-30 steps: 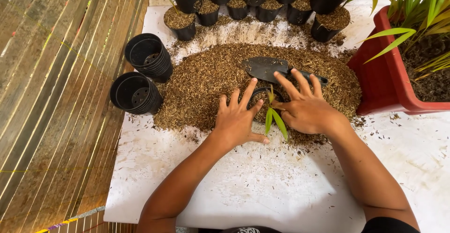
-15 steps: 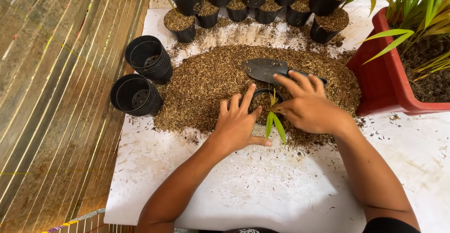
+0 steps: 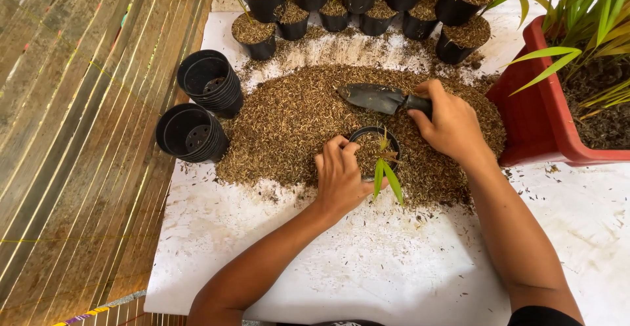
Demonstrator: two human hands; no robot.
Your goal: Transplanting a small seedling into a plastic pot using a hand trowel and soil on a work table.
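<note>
Head view: left hand (image 3: 339,176) gripped small black plastic pot (image 3: 373,143); right hand (image 3: 451,124) clasped black trowel (image 3: 382,98). Careless scooping might have buried the green seedling (image 3: 385,170).

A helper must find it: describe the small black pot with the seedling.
On the white sheet lies a brown husk heap. The small black plastic pot sits sunk in its near edge, the left hand gripping its rim. It alone stands within the heap.
</note>
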